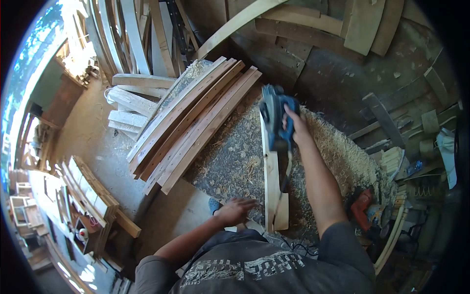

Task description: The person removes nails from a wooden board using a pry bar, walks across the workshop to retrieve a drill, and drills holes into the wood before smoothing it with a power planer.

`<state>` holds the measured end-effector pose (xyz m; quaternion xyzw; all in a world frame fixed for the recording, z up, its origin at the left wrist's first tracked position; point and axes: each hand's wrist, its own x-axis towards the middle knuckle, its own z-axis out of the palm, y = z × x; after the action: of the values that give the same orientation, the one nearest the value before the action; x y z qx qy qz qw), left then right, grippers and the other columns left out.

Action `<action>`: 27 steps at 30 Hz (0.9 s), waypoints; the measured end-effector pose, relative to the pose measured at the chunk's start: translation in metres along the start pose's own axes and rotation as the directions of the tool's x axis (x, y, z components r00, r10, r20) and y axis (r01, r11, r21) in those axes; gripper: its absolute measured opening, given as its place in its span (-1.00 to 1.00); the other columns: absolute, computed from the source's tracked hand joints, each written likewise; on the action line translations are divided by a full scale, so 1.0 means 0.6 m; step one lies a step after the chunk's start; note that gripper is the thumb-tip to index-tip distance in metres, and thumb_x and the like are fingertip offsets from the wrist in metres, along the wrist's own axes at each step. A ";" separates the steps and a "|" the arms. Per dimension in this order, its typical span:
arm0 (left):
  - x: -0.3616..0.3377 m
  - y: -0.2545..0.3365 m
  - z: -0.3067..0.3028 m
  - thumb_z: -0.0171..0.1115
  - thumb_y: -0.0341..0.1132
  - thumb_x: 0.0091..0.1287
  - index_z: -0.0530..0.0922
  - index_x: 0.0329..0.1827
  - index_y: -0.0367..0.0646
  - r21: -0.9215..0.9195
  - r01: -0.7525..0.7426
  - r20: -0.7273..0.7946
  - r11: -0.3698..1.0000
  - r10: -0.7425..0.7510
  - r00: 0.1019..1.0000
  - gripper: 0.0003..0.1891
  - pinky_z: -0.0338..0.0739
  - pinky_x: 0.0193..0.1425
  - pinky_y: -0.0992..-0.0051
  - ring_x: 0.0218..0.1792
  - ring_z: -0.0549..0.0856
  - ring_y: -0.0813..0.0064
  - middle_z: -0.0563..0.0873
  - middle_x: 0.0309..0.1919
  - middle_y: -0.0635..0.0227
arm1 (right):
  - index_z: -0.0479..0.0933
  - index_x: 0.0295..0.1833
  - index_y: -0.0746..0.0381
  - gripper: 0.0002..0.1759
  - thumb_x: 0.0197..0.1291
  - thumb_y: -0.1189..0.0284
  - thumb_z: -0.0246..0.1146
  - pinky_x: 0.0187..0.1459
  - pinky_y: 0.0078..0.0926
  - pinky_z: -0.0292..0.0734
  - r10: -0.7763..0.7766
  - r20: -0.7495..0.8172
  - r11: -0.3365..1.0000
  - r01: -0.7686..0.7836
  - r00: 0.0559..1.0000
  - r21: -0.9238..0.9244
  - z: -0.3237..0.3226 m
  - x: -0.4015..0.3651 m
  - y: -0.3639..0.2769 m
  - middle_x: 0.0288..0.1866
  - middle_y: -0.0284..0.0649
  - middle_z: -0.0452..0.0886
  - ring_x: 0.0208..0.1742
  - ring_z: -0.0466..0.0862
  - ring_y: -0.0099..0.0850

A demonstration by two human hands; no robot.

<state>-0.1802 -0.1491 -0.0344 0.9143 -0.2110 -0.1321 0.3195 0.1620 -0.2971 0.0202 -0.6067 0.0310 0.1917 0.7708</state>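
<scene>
My right hand (298,128) is wrapped round the handle of a blue electric hand planer (272,115). Beneath the planer runs a pale wooden board (270,188), lying lengthwise away from me on the shaving-covered worktop (230,152). The planer is over the board's far part; its underside is hidden, so contact is not visible. A dark power cord (285,179) trails back from the tool toward my body. My left hand (237,211) hovers left of the board's near end, fingers stretched out, holding nothing. A shorter wood piece (282,218) sits against the board's right side.
Several planed boards (196,122) lie stacked at the worktop's left. Wood shavings (338,142) pile up on the right, near an orange-red power tool (362,203). Long planks (134,36) lean at the back left. More timber (93,191) is stacked at the lower left.
</scene>
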 end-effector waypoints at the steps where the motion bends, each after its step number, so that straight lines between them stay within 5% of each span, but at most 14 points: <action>1: -0.014 -0.016 -0.003 0.14 -0.44 0.19 0.52 0.29 -0.06 -0.063 0.086 -0.089 0.994 -0.091 0.992 -0.48 0.41 0.28 0.23 0.20 0.59 0.26 0.51 0.35 0.34 | 0.53 -0.35 0.16 -0.73 0.18 0.23 0.42 -0.55 -0.54 0.40 -0.013 0.036 0.998 0.015 0.999 -0.058 -0.031 -0.040 -0.014 -0.57 -0.36 0.51 -0.63 0.50 -0.54; 5: -0.077 -0.075 -0.023 0.13 -0.46 0.21 0.61 0.15 -0.09 -0.223 0.244 -0.214 0.944 -0.292 0.932 -0.59 0.46 0.29 0.20 0.21 0.59 0.14 0.61 0.23 0.24 | 0.54 -0.34 0.17 -0.74 0.18 0.26 0.41 -0.56 -0.57 0.38 -0.024 -0.026 0.939 0.013 0.999 -0.343 -0.152 -0.174 -0.055 -0.56 -0.40 0.50 -0.63 0.49 -0.58; 10: -0.090 -0.073 -0.024 0.10 -0.46 0.24 0.63 0.10 -0.09 -0.309 0.357 -0.304 0.881 -0.448 0.841 -0.64 0.54 0.19 0.22 0.08 0.66 0.06 0.67 0.12 0.14 | 0.53 -0.29 0.19 -0.71 0.21 0.21 0.40 -0.60 -0.55 0.38 -0.131 -0.327 0.876 -0.045 0.936 -0.480 -0.285 -0.244 -0.076 -0.59 -0.39 0.48 -0.65 0.47 -0.58; 15: -0.058 -0.039 0.000 0.08 -0.43 0.26 0.61 0.11 -0.10 -0.373 0.347 -0.221 0.861 -0.445 0.868 -0.65 0.52 0.19 0.22 0.08 0.65 0.04 0.66 0.10 0.11 | 0.50 -0.25 0.18 -0.66 0.24 0.13 0.37 -0.65 -0.57 0.33 -0.189 -0.568 0.927 -0.046 0.801 -0.373 -0.426 -0.226 -0.009 -0.62 -0.37 0.46 -0.68 0.45 -0.57; 17: -0.049 -0.027 0.009 0.08 -0.40 0.27 0.60 0.12 -0.12 -0.359 0.312 -0.208 0.880 -0.401 0.892 -0.65 0.51 0.20 0.21 0.09 0.64 0.04 0.66 0.09 0.10 | 0.47 -0.06 0.23 -0.55 0.25 0.08 0.35 -0.58 -0.55 0.41 -0.184 -0.630 0.946 -0.037 0.754 -0.321 -0.468 -0.223 0.016 -0.54 -0.34 0.52 -0.62 0.49 -0.56; 18: -0.046 -0.018 0.013 0.08 -0.41 0.27 0.61 0.10 -0.11 -0.362 0.316 -0.191 0.877 -0.402 0.896 -0.66 0.51 0.20 0.21 0.08 0.64 0.04 0.66 0.08 0.09 | 0.44 0.11 0.29 -0.48 0.26 0.11 0.33 -0.23 -0.36 0.57 -0.306 -0.609 0.814 -0.130 0.732 -0.566 -0.504 -0.222 0.019 -0.29 -0.19 0.66 -0.35 0.65 -0.34; 19: -0.045 -0.010 0.018 0.09 -0.41 0.27 0.62 0.09 -0.11 -0.365 0.321 -0.171 0.874 -0.402 0.899 -0.67 0.51 0.19 0.20 0.06 0.65 0.04 0.66 0.08 0.09 | 0.44 0.11 0.29 -0.48 0.26 0.11 0.33 -0.23 -0.36 0.57 -0.293 -0.618 0.822 -0.138 0.729 -0.552 -0.486 -0.240 0.026 -0.29 -0.19 0.66 -0.35 0.65 -0.34; 20: -0.042 -0.004 0.021 0.10 -0.41 0.27 0.63 0.08 -0.11 -0.371 0.326 -0.172 0.869 -0.410 0.896 -0.67 0.53 0.16 0.20 0.02 0.67 0.04 0.68 0.04 0.07 | 0.39 0.21 0.31 -0.42 0.25 0.14 0.33 -0.07 -0.26 0.53 -0.638 -0.453 0.486 -0.130 0.623 -0.864 -0.422 -0.275 0.013 -0.12 -0.11 0.64 -0.17 0.64 -0.21; 21: -0.037 0.000 0.021 0.10 -0.41 0.27 0.63 0.08 -0.11 -0.360 0.329 -0.162 0.873 -0.406 0.900 -0.67 0.53 0.16 0.20 0.02 0.67 0.04 0.68 0.04 0.07 | 0.34 0.31 0.32 -0.35 0.25 0.17 0.32 0.10 -0.17 0.48 -0.849 -0.137 0.043 -0.192 0.510 -0.980 -0.348 -0.315 -0.003 0.05 -0.03 0.62 0.01 0.64 -0.09; 23: -0.030 0.011 0.024 0.12 -0.38 0.27 0.63 0.09 -0.10 -0.424 0.390 -0.085 0.817 -0.465 0.881 -0.67 0.55 0.12 0.22 -0.03 0.69 0.06 0.69 0.00 0.07 | 0.15 0.49 0.33 -0.05 0.16 0.00 0.33 0.37 -0.10 0.28 -0.535 -0.083 0.224 0.046 0.841 -0.974 -0.235 -0.391 0.057 0.39 0.15 0.36 0.39 0.38 0.05; 24: -0.028 0.015 0.031 0.12 -0.38 0.27 0.63 0.09 -0.10 -0.418 0.392 -0.080 0.820 -0.463 0.883 -0.67 0.55 0.12 0.22 -0.03 0.69 0.06 0.69 0.00 0.07 | 0.10 0.52 0.31 0.12 0.00 -0.11 0.40 0.42 -0.11 0.22 -0.144 -0.199 0.289 -0.151 0.969 -0.945 -0.120 -0.454 0.029 0.45 0.18 0.27 0.45 0.30 0.07; 25: -0.026 0.015 0.038 0.13 -0.36 0.27 0.60 0.13 -0.09 -0.436 0.379 -0.072 0.816 -0.452 0.889 -0.65 0.56 0.11 0.22 -0.03 0.69 0.07 0.68 0.03 0.06 | 0.14 0.50 0.31 0.17 -0.12 -0.04 0.53 0.41 -0.08 0.24 -0.252 0.123 0.148 0.164 0.960 -0.975 -0.140 -0.458 0.153 0.42 0.28 0.27 0.43 0.31 0.13; 27: -0.019 0.008 0.047 0.16 -0.32 0.28 0.55 0.21 -0.09 -0.467 0.351 -0.062 0.811 -0.427 0.902 -0.60 0.57 0.08 0.24 -0.04 0.69 0.10 0.64 0.10 0.04 | 0.11 0.50 0.31 0.19 -0.15 0.00 0.55 0.41 -0.09 0.26 -0.006 0.022 0.070 0.022 1.000 -0.997 -0.068 -0.505 0.183 0.44 0.29 0.23 0.44 0.29 0.15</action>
<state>-0.2025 -0.1620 -0.0516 0.8479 0.0441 -0.1638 0.5023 -0.1471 -0.3930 -0.0071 -0.9685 -0.1184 0.1576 0.1522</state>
